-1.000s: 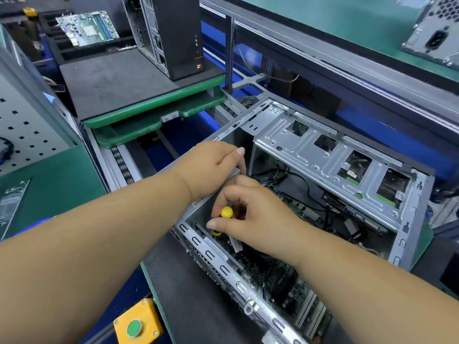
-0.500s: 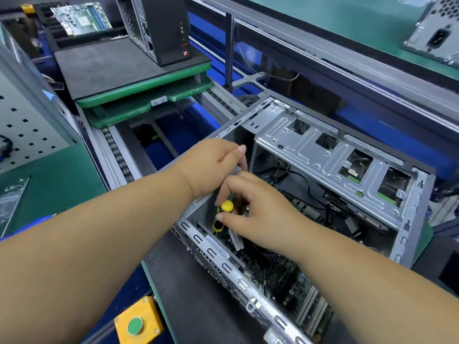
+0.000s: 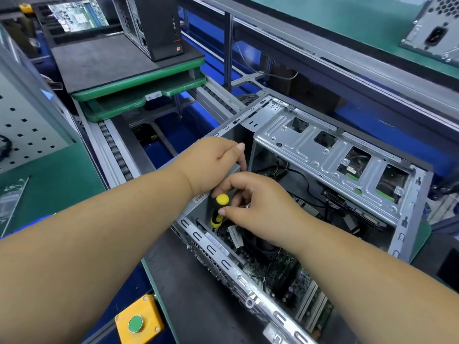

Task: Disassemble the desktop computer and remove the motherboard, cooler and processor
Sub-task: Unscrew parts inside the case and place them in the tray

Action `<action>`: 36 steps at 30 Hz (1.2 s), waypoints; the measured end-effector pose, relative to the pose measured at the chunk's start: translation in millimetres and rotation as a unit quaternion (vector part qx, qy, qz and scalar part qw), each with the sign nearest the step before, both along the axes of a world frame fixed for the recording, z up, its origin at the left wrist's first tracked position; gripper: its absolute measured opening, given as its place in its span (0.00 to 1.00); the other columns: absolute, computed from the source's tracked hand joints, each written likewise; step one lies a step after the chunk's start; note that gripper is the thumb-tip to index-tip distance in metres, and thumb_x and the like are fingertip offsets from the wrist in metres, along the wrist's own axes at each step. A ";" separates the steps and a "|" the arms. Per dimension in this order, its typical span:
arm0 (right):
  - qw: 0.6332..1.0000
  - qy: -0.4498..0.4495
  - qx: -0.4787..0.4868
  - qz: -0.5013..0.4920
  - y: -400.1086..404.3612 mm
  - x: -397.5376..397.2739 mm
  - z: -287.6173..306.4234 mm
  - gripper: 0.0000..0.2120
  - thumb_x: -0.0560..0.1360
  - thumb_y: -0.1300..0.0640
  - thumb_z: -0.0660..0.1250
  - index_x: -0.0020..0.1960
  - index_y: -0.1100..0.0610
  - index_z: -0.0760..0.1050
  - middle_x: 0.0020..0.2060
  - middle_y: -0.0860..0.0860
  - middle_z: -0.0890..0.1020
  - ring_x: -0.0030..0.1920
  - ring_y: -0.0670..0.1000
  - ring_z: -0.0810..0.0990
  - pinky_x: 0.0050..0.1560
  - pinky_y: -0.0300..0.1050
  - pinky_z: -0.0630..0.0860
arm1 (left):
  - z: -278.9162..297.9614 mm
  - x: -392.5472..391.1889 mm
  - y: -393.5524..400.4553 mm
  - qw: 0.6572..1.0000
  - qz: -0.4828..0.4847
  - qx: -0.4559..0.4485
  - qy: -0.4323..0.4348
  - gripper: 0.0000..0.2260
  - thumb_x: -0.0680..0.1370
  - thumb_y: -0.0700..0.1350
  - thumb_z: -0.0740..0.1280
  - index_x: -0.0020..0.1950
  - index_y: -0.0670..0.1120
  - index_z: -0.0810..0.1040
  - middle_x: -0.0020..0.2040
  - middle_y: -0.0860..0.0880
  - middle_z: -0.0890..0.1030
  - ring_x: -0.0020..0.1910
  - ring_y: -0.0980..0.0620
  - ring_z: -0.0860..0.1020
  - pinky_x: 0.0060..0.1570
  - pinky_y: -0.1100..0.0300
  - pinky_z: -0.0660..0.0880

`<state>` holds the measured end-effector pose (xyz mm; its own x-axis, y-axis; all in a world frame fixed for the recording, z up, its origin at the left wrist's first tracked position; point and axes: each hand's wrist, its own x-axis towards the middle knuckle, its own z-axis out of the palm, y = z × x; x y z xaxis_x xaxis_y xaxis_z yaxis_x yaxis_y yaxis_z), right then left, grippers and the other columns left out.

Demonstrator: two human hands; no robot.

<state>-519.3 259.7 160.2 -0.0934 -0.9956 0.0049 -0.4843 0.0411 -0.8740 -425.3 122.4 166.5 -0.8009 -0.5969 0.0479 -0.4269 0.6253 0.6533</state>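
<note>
An open desktop case (image 3: 323, 155) lies on its side on a dark mat, its silver drive cage facing up. The green motherboard (image 3: 293, 276) shows inside along the near edge, and the cooler is hidden under my right hand. My left hand (image 3: 213, 160) grips the grey power supply box (image 3: 198, 207) at the case's left corner, fingers curled over its top edge. My right hand (image 3: 258, 204) pinches a yellow-and-black screwdriver (image 3: 218, 209) that stands upright inside the case, tip down and out of sight.
A yellow box with a green button (image 3: 136, 321) sits at the near edge. Green pallets (image 3: 139, 88) carry a second black tower (image 3: 156, 26) on the conveyor behind. A bare circuit board (image 3: 77, 13) lies far left, and a power supply (image 3: 432, 33) rests on the upper right shelf.
The screwdriver handle has risen a little in my right hand's fingers, which have shifted along it. My left hand stays on the box, and the view has tilted slightly.
</note>
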 end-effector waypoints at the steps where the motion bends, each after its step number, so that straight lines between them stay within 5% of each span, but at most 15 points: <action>1: 1.000 -0.005 -0.001 0.005 0.3 0.6 0.2 0.10 0.70 0.66 0.73 0.47 0.53 0.80 0.41 0.47 0.80 0.36 0.48 0.80 0.39 0.38 0.76 | -0.1 0.1 0.2 1.000 0.000 0.000 0.001 0.19 0.83 0.52 0.53 0.43 0.53 0.82 0.44 0.53 0.81 0.48 0.55 0.77 0.56 0.50 0.72; 6: 1.000 0.000 -0.009 -0.007 -1.2 2.3 -0.9 0.09 0.67 0.57 0.79 0.44 0.53 0.81 0.44 0.50 0.76 0.37 0.47 0.76 0.43 0.40 0.76 | -0.9 -0.7 -0.8 1.000 -0.002 0.006 -0.004 0.19 0.83 0.52 0.53 0.43 0.53 0.82 0.44 0.52 0.81 0.48 0.54 0.77 0.56 0.49 0.72; 10: 0.999 -0.036 0.014 -0.017 -2.1 2.8 -1.5 0.14 0.64 0.59 0.81 0.46 0.54 0.80 0.40 0.49 0.81 0.34 0.47 0.77 0.39 0.39 0.77 | -0.6 -0.3 -0.3 1.000 0.001 0.005 0.002 0.19 0.83 0.52 0.53 0.42 0.53 0.82 0.43 0.53 0.80 0.47 0.54 0.77 0.55 0.50 0.72; 15: 0.999 -0.030 0.032 0.001 -1.4 2.0 -1.0 0.11 0.71 0.61 0.74 0.48 0.47 0.81 0.38 0.52 0.83 0.39 0.52 0.82 0.48 0.51 0.80 | 0.9 0.2 -0.3 1.000 -0.005 0.001 -0.003 0.20 0.83 0.52 0.52 0.43 0.52 0.82 0.45 0.53 0.81 0.49 0.54 0.77 0.57 0.51 0.71; 20: 0.999 -0.027 0.019 0.023 0.1 4.9 1.1 0.09 0.69 0.59 0.76 0.46 0.48 0.82 0.46 0.49 0.76 0.39 0.48 0.77 0.47 0.43 0.78 | 1.6 0.1 -0.3 1.000 -0.005 0.001 -0.002 0.20 0.83 0.52 0.52 0.43 0.52 0.82 0.46 0.52 0.81 0.50 0.54 0.77 0.58 0.50 0.71; 26: 1.000 -0.018 0.025 -0.002 -1.5 3.7 1.0 0.13 0.66 0.58 0.79 0.48 0.48 0.81 0.41 0.46 0.80 0.37 0.48 0.77 0.40 0.35 0.74 | 1.4 -0.2 0.6 1.000 -0.003 -0.001 -0.001 0.20 0.83 0.51 0.52 0.43 0.51 0.82 0.45 0.52 0.81 0.48 0.53 0.77 0.56 0.50 0.72; 31: 0.999 0.028 0.032 -0.022 -0.8 -0.4 0.1 0.11 0.67 0.63 0.71 0.44 0.48 0.79 0.39 0.48 0.80 0.32 0.42 0.74 0.35 0.37 0.72 | 2.0 0.2 1.7 1.000 -0.004 0.002 0.006 0.20 0.83 0.51 0.53 0.43 0.51 0.82 0.44 0.52 0.81 0.48 0.54 0.77 0.57 0.49 0.71; 36: 1.000 0.014 -0.003 -0.027 -1.9 1.1 -3.3 0.08 0.66 0.57 0.78 0.41 0.49 0.82 0.44 0.43 0.73 0.42 0.38 0.74 0.45 0.30 0.70 | 2.2 -0.7 0.9 1.000 -0.001 0.005 -0.001 0.19 0.83 0.52 0.52 0.45 0.50 0.82 0.45 0.51 0.81 0.49 0.52 0.77 0.57 0.48 0.72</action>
